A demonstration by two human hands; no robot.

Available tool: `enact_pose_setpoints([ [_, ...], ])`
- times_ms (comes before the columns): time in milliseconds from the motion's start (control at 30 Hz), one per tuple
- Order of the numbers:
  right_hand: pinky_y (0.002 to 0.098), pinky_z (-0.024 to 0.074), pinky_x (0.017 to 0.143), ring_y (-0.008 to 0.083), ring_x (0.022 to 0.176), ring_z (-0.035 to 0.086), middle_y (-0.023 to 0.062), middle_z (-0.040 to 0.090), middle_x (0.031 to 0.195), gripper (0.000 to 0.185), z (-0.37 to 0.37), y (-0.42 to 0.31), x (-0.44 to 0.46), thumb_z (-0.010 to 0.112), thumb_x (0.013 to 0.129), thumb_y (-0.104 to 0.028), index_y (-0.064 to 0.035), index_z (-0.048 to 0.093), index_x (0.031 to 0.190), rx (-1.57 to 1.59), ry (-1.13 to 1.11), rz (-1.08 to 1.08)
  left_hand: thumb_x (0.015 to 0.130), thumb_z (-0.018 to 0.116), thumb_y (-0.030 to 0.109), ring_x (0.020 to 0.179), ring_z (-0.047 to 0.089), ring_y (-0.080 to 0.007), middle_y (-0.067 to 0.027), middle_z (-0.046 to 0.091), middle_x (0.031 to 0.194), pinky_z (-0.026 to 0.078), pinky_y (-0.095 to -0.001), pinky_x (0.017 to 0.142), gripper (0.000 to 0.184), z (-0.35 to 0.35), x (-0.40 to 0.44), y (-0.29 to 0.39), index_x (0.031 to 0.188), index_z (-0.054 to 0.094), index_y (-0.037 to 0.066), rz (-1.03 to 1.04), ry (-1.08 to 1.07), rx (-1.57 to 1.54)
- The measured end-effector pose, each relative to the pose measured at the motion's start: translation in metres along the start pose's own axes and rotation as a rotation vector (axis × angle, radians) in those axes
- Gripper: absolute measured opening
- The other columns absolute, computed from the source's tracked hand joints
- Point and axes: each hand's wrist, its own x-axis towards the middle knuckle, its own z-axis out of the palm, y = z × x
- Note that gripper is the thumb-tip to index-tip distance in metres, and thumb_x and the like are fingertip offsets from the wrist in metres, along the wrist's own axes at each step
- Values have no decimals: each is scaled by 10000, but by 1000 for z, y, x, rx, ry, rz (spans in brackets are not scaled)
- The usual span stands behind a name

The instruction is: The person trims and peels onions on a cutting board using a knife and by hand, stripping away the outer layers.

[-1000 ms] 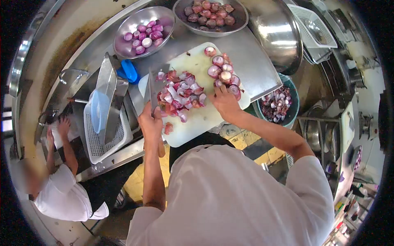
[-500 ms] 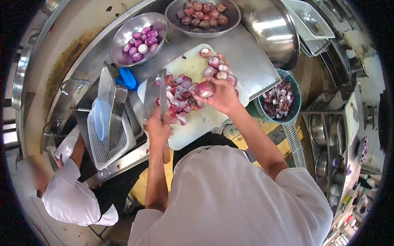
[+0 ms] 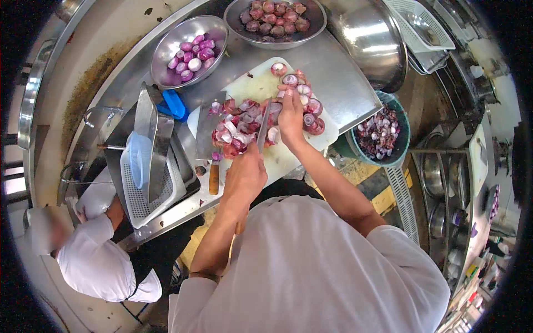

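My left hand (image 3: 245,175) is wrapped round a knife, its narrow blade (image 3: 265,123) pointing away over the cutting board (image 3: 247,191). Against the right side of that blade, my right hand (image 3: 291,117) has a red onion (image 3: 275,109), partly covered by the fingers. Left of the blade lies a heap of onion skins and trimmings (image 3: 239,129). Several red onions with cut ends (image 3: 313,106) are grouped along the board's right side. A wide cleaver (image 3: 204,136) with a wooden handle rests at the board's left edge, touched by neither hand.
Peeled onions fill part of a steel bowl (image 3: 161,58); unpeeled ones sit in another bowl (image 3: 317,28). A large pot (image 3: 369,39) stands at right, above a green bin (image 3: 350,145) of scraps. White baskets (image 3: 166,202) and a person in white (image 3: 94,261) are at left.
The knife in my left hand has moved right, from beside the cleaver across to the onion. My right hand has turned and come slightly right with the onion, fingers now pointing away.
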Motion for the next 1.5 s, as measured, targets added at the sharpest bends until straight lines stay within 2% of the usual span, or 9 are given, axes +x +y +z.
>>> enact_pose_setpoints([
  [333, 323, 466, 749, 177, 787, 557, 75, 553, 949, 348, 5, 21, -15, 383, 1064, -330, -34, 558, 1124, -202, 78, 11, 902, 519, 23, 747, 632, -511, -332, 620, 735, 463, -597, 633, 140, 27, 26, -7, 994, 466, -68, 7, 138, -77],
  [533, 372, 493, 592, 201, 766, 562, 122, 565, 940, 331, 13, 12, -22, 383, 1050, -319, -40, 522, 1162, 256, 80, 476, 917, 524, 29, 732, 636, -506, -333, 618, 729, 470, -589, 621, 159, 28, 29, 1, 1025, 450, -61, 18, 203, -88],
  [733, 389, 519, 686, 219, 831, 588, 150, 568, 977, 353, 14, 15, -25, 382, 1049, -316, -15, 515, 1177, 193, 166, 481, 875, 554, -8, 712, 645, -489, -297, 642, 749, 491, -566, 622, 239, 36, 31, -1, 1087, 457, -61, 105, 377, 6],
  [833, 363, 508, 728, 216, 839, 572, 140, 563, 994, 376, 9, 29, -22, 391, 1052, -332, 0, 542, 1144, -46, 172, 236, 821, 581, -27, 695, 652, -469, -276, 646, 739, 505, -553, 625, 321, 39, 31, -2, 1116, 459, -61, 127, 361, 49],
  [900, 374, 434, 864, 224, 950, 530, 134, 579, 991, 384, 8, 32, -21, 374, 1063, -319, 19, 555, 1082, -2, 194, 266, 801, 584, -36, 692, 657, -456, -273, 647, 739, 511, -545, 624, 345, 42, 35, -9, 1125, 467, -64, 132, 380, 110],
  [1067, 372, 430, 861, 214, 938, 530, 134, 587, 1006, 375, -1, 26, -22, 386, 1058, -318, 14, 560, 1056, 132, 225, 342, 782, 589, -43, 680, 668, -422, -249, 654, 744, 530, -498, 606, 394, 27, 48, -42, 1163, 493, -63, 107, 383, 94],
  [1133, 375, 435, 856, 212, 934, 532, 131, 589, 1011, 375, -1, 24, -25, 388, 1056, -320, 12, 563, 1047, 193, 199, 374, 919, 520, -17, 670, 716, -275, -166, 648, 777, 519, -411, 521, 429, 18, 46, -44, 1342, 449, -10, 186, 273, -47],
  [1233, 380, 446, 839, 205, 913, 533, 119, 590, 1012, 365, 1, 18, -29, 390, 1057, -319, 1, 565, 1051, 141, 148, 352, 945, 480, -17, 671, 718, -192, -128, 656, 828, 500, -338, 447, 396, 13, 29, -13, 1340, 466, 15, 244, 194, -360],
  [1500, 325, 503, 813, 176, 933, 572, 111, 594, 1044, 302, -9, 5, -36, 469, 1038, -320, -36, 569, 1060, 440, -136, 590, 948, 483, -5, 640, 722, -224, -141, 692, 769, 533, -337, 453, 274, 27, 46, -46, 1220, 515, -2, 187, 318, -222],
])
